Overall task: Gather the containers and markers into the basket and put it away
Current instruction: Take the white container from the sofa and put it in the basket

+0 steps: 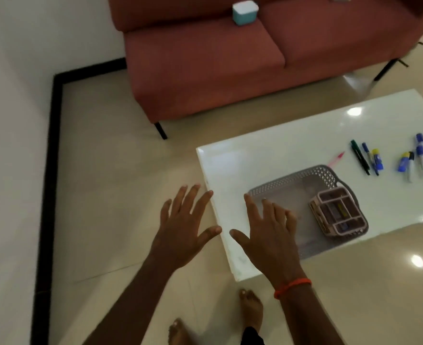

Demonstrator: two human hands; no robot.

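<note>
A grey perforated basket [290,180] lies on the white table [292,140], near its front left part. Inside the basket, at its right end, sits a pink compartment organiser [338,211]. Several markers [365,158] lie in a row on the table beyond the basket, and a second group of markers and glue sticks [419,156] lies further right. A pink pen [336,159] rests just behind the basket. My left hand [185,226] hovers with fingers spread over the floor, left of the table edge. My right hand [270,231] is spread over the basket's left end, holding nothing.
A red sofa [205,58] stands behind the table, with a teal and white container [244,11] on its seat. Beige floor tiles surround the table. My bare feet [250,305] stand close to the table's near corner. A black skirting line [48,170] runs along the white wall at left.
</note>
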